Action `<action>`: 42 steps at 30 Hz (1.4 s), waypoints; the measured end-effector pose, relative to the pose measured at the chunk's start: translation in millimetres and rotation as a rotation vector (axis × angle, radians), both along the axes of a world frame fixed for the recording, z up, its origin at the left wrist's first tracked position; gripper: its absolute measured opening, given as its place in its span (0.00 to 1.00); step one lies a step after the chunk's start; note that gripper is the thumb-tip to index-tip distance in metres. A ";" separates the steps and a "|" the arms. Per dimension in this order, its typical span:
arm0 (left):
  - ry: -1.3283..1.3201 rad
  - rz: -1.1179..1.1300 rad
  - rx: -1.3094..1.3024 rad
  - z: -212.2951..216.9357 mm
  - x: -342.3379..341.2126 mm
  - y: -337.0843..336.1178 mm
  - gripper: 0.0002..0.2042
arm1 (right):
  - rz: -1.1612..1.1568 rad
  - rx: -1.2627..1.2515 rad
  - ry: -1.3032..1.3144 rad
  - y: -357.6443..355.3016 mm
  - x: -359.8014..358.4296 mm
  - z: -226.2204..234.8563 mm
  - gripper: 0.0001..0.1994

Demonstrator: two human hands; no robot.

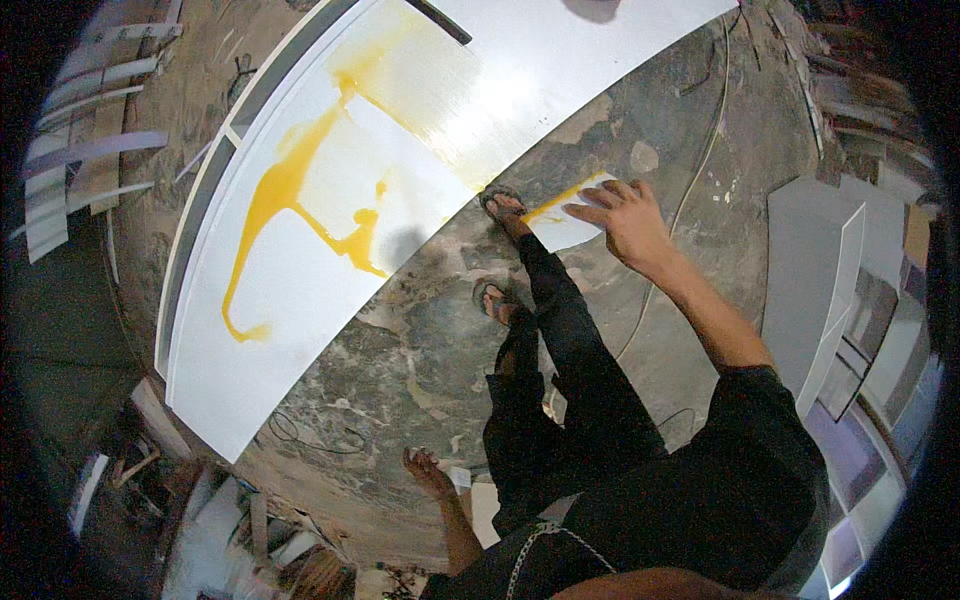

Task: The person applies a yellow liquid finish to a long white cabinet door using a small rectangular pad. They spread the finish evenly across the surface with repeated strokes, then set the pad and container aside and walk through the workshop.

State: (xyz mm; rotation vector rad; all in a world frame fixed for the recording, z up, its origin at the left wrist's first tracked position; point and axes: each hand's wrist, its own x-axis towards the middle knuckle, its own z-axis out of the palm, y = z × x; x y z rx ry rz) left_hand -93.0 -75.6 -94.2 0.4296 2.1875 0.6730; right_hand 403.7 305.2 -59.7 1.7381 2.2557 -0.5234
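Note:
My right hand (630, 222) is closed on a flat white spreader (568, 228), a thin sheet whose far edge is coated with yellow glue. It is held out over the floor, just right of a large white board (330, 340). Thick yellow glue (285, 180) lies on the board in a curving, branching trail. Farther along, a thin yellowish film (420, 75) is smeared over the surface. Low beside my body hangs my left hand (428, 470), its fingers loosely bent and apart, with nothing visible in it. A small white piece (460, 477) shows just right of that hand.
The board has a framed left edge (205, 195) and a dark slot (440, 18) at its far end. A cable (705, 165) runs along the stained concrete floor (400, 370). Sheets and panels (815, 270) lean at the right. Loose strips (95, 150) lie far left.

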 end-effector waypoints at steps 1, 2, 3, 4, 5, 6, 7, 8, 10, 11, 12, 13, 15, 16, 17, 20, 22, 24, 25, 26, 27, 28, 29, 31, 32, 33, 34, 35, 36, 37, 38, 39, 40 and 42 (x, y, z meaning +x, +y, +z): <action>0.004 0.007 -0.028 10.6 5.7 6.2 0.25 | -0.006 0.012 0.038 2.2 4.9 10.1 0.30; 0.062 -0.045 -0.099 20.3 15.6 14.6 0.25 | 0.013 0.046 0.064 11.7 5.6 18.5 0.30; 0.030 -0.004 -0.046 21.8 17.0 14.9 0.26 | 0.030 0.083 0.089 28.9 3.2 29.3 0.30; 0.007 0.045 0.015 18.0 16.7 11.8 0.26 | 0.055 0.129 0.123 48.0 0.7 33.7 0.30; -0.013 0.095 0.078 16.1 16.8 7.9 0.26 | 0.144 0.188 0.149 66.6 -0.4 30.9 0.30; 0.058 0.047 -0.118 17.8 28.0 20.1 0.27 | 0.228 0.233 0.157 80.5 4.3 24.8 0.30; 0.037 0.084 -0.098 19.1 34.1 18.8 0.27 | 0.311 0.277 0.179 95.5 6.6 21.3 0.29; 0.017 0.122 -0.077 20.4 41.7 17.1 0.27 | 0.382 0.280 0.145 110.2 9.9 21.6 0.27; 0.018 0.133 -0.053 22.5 64.1 22.9 0.26 | 0.512 0.305 0.165 142.4 21.8 17.3 0.26; 0.034 0.104 -0.061 27.7 79.0 28.3 0.26 | 0.576 0.316 0.173 155.7 29.0 15.4 0.26; 0.056 0.078 -0.068 33.2 91.3 29.3 0.26 | 0.628 0.333 0.159 169.3 33.8 13.7 0.25; 0.039 0.129 -0.051 36.6 100.8 27.6 0.26 | 0.659 0.330 0.138 178.9 36.4 12.2 0.25; 0.004 0.224 -0.013 42.0 118.3 28.9 0.26 | 0.714 0.328 0.090 192.9 39.4 10.4 0.26; 0.000 0.226 -0.021 44.0 126.2 29.3 0.26 | 0.717 0.313 0.095 197.0 39.6 9.8 0.26; -0.005 0.226 -0.029 46.0 134.0 29.6 0.26 | 0.716 0.307 0.120 199.2 40.5 5.9 0.27; 0.018 0.192 -0.050 49.0 150.2 29.6 0.26 | 0.731 0.295 0.157 208.3 43.1 -3.5 0.28; 0.044 0.224 -0.060 50.6 156.1 25.1 0.26 | 0.768 0.288 0.146 215.7 41.6 -8.0 0.28; 0.060 0.316 -0.061 49.0 157.8 22.5 0.26 | 0.792 0.266 0.189 225.5 41.0 -14.3 0.28; 0.040 0.352 -0.017 48.6 159.2 21.1 0.26 | 0.801 0.255 0.211 230.7 40.9 -17.0 0.29; 0.021 0.387 0.027 48.1 160.6 19.8 0.27 | 0.815 0.228 0.227 236.3 41.7 -18.0 0.28; 0.003 0.421 0.070 49.5 161.0 19.0 0.27 | 0.836 0.225 0.245 241.8 42.5 -19.9 0.27; 0.065 0.316 0.010 52.1 161.5 17.9 0.27 | 0.856 0.222 0.263 247.1 44.0 -21.6 0.27; 0.125 0.211 -0.051 55.3 162.1 16.7 0.27 | 0.875 0.220 0.281 249.3 45.4 -23.9 0.27; 0.170 0.129 -0.140 59.0 165.0 23.2 0.27 | 0.856 0.173 0.302 250.8 45.9 -21.2 0.25; 0.160 0.151 -0.172 60.9 165.5 26.6 0.26 | 0.871 0.162 0.288 250.7 47.0 -17.3 0.25; 0.153 0.172 -0.203 61.7 165.7 27.0 0.26 | 0.885 0.152 0.276 251.9 48.4 -14.5 0.25; 0.155 0.189 -0.177 60.4 165.4 25.9 0.26 | 0.904 0.151 0.268 252.8 50.7 -15.8 0.24; 0.157 0.205 -0.150 58.8 165.2 26.0 0.26 | 0.923 0.149 0.260 253.3 53.4 -18.0 0.24; 0.160 0.222 -0.124 58.7 165.4 25.5 0.26 | 0.942 0.148 0.254 253.3 52.5 -18.5 0.24; 0.163 0.208 -0.110 58.5 166.1 24.9 0.26 | 0.945 0.150 0.264 253.4 52.0 -17.7 0.24; 0.165 0.193 -0.096 57.5 167.4 24.6 0.26 | 0.948 0.152 0.273 252.7 52.0 -15.2 0.24; 0.165 0.177 -0.084 57.2 169.4 27.2 0.26 | 0.949 0.152 0.280 251.4 52.5 -13.2 0.25; 0.178 0.141 -0.117 57.1 171.8 29.6 0.27 | 0.960 0.150 0.267 249.2 53.6 -13.1 0.25; 0.208 0.066 -0.180 57.5 172.3 31.0 0.27 | 0.980 0.152 0.244 243.6 54.7 -12.6 0.26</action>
